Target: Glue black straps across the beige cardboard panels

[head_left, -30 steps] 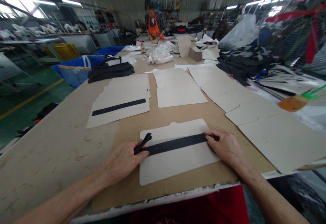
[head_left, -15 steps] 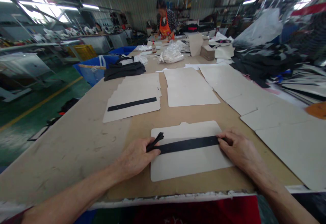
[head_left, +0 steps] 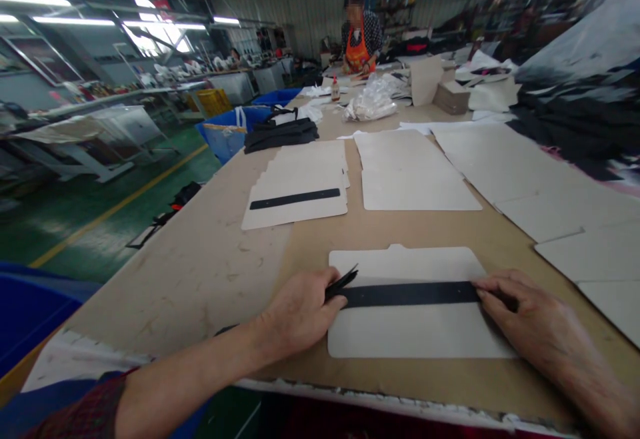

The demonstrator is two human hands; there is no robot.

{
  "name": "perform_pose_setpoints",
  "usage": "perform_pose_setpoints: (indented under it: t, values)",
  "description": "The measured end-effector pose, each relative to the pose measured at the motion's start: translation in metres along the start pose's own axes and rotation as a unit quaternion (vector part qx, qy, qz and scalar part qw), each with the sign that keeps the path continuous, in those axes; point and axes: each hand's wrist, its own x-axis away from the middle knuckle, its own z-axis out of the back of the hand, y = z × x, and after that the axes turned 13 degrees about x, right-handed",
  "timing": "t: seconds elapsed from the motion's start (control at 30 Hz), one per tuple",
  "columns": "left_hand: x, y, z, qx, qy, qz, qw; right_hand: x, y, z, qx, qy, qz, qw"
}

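A pale card panel (head_left: 415, 339) with rounded corners and a small tab on its far edge lies flat before me. Across its middle runs a black strip (head_left: 410, 294). My left hand (head_left: 305, 309) is closed at the strip's left end, and the ends of more black strips (head_left: 344, 280) stick up from its fingers. At the right end, my right hand (head_left: 525, 312) pinches the strip between thumb and fingers, beside the panel's right edge. Farther off, a stack of pale panels (head_left: 305, 169) carries another black strip (head_left: 295, 199) on its nearest panel.
More pale panels (head_left: 417, 182) lie beyond, and overlapping ones (head_left: 590, 252) cover the table's right side. Folded black fabric (head_left: 281, 134) sits near a blue bin (head_left: 227, 134) at the left edge. Clear plastic (head_left: 375, 99) and a co-worker (head_left: 357, 42) in an orange apron are farther back.
The view has turned left, so everything sits farther right in the picture. Both hands keep their hold on the strip, which now lies straighter along the panel.
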Motion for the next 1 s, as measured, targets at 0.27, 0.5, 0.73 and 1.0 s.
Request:
perform_pose_setpoints:
  t: [0.27, 0.5, 0.73, 1.0]
  values:
    - [-0.013, -0.008, -0.003, -0.003, 0.017, 0.005, 1.0, 0.0, 0.0, -0.001, 0.017, -0.009, -0.025, 1.0]
    - [-0.017, -0.008, -0.003, -0.003, 0.011, 0.01, 1.0, 0.0, 0.0, 0.001, 0.016, -0.014, -0.029, 0.999]
    - [-0.018, -0.007, -0.004, -0.03, 0.017, 0.006, 0.999, 0.0, 0.004, -0.002, 0.017, -0.005, -0.015, 1.0]
    - [-0.019, -0.008, -0.005, -0.05, 0.007, -0.001, 0.999, 0.0, 0.003, -0.002, 0.024, -0.006, -0.014, 1.0]
